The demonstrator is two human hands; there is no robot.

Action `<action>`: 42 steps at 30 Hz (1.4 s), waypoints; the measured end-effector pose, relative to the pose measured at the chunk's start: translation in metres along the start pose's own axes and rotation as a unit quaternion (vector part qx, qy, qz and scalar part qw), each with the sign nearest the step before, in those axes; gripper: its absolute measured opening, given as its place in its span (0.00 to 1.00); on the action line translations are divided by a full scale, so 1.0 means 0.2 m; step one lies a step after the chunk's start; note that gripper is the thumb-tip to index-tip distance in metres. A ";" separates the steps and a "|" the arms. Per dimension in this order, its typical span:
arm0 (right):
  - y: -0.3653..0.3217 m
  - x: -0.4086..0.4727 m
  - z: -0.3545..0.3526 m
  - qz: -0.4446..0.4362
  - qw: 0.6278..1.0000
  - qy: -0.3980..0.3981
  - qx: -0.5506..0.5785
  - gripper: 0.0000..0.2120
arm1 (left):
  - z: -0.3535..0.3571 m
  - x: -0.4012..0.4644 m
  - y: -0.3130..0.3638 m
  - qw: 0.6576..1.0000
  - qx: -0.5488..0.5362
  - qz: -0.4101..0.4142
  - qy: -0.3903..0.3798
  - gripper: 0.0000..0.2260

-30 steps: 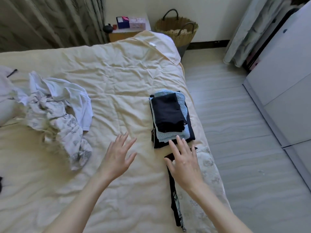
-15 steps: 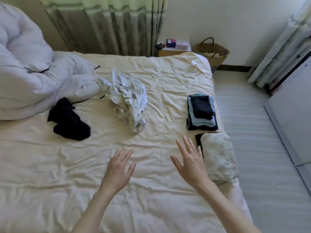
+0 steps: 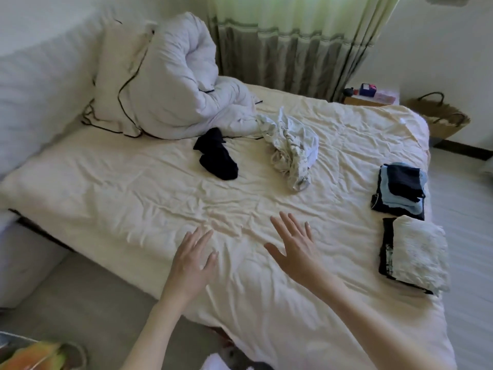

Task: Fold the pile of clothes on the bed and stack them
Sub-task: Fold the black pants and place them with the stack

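Over the near middle of the cream bed sheet [image 3: 133, 198], my left hand [image 3: 193, 263] and my right hand [image 3: 294, 247] are stretched out with fingers straight, holding nothing. Further back lies a crumpled white patterned garment [image 3: 292, 148], with a crumpled black garment [image 3: 217, 154] to its left. At the bed's right edge sits a folded stack of dark and light-blue clothes [image 3: 400, 189]. In front of that stack lies a folded white patterned piece on a black one [image 3: 416, 253].
A bunched white duvet [image 3: 165, 81] fills the bed's far left corner. Curtains [image 3: 293, 41] hang behind the bed. A nightstand [image 3: 370, 98] and a woven basket [image 3: 440, 116] stand at the far right. Grey floor runs along the right side and near left.
The view has swung left and back from the folded stacks. Both hands have left the stacks and now hover over the middle of the sheet. The duvet and black garment came into view.
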State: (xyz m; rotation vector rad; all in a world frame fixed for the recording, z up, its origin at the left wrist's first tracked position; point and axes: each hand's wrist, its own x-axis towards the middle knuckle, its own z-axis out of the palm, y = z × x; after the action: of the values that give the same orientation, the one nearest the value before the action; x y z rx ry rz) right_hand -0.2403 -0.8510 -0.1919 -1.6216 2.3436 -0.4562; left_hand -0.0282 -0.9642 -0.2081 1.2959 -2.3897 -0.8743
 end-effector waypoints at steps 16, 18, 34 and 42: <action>-1.01 0.52 0.59 0.022 0.998 -0.049 0.011 0.30 | -0.75 0.20 -1.08 0.998 0.033 -0.016 -0.043 0.23; -1.06 0.61 0.66 0.026 0.998 -0.056 0.011 0.29 | -0.78 0.27 -1.18 0.998 0.035 -0.023 -0.057 0.23; -0.37 2.13 1.32 0.179 0.978 -0.104 -0.030 0.25 | 0.03 1.61 -1.75 0.963 0.121 -0.065 -0.233 0.26; 0.07 2.61 1.61 0.273 0.961 -0.038 -0.035 0.25 | 0.45 2.02 -2.11 0.928 0.249 -0.054 -0.273 0.37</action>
State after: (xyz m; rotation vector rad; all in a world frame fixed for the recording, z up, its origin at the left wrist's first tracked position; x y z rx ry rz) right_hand -0.3108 -1.3718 -0.5082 -0.9218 2.6234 -0.1887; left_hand -0.0202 -1.4408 -0.5585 1.5239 -3.1595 -0.7559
